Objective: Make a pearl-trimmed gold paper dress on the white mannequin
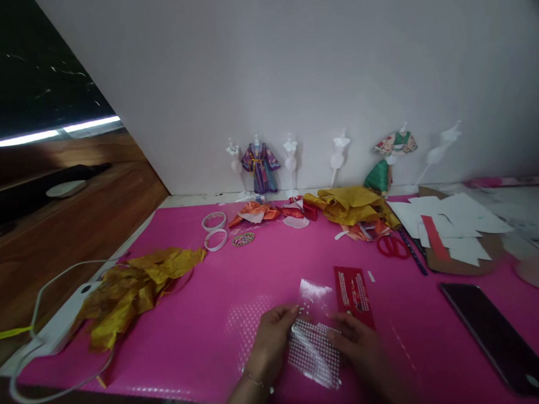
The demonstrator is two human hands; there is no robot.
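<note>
A clear sheet of stick-on pearls (314, 355), with rows of small white dots, is held low over the pink tabletop. My left hand (272, 337) pinches its upper left edge between thumb and fingers. On the right edge, my right hand (360, 345) closes its thumb and fingers on the same sheet. The sheet's top part (315, 288) sticks up beyond the fingers and catches the light. Just past my right hand lies a red card (352, 286) with rows of white pearls; my fingers cover its lower corner.
Yellow crumpled fabric (145, 288) lies over a white power strip at left. Tape rolls (215, 239), orange fabric scraps (256, 211), red scissors (393, 248), paper pieces (455, 223) and a dark phone (498, 339) surround the work area. Small mannequins (339, 152) stand along the wall.
</note>
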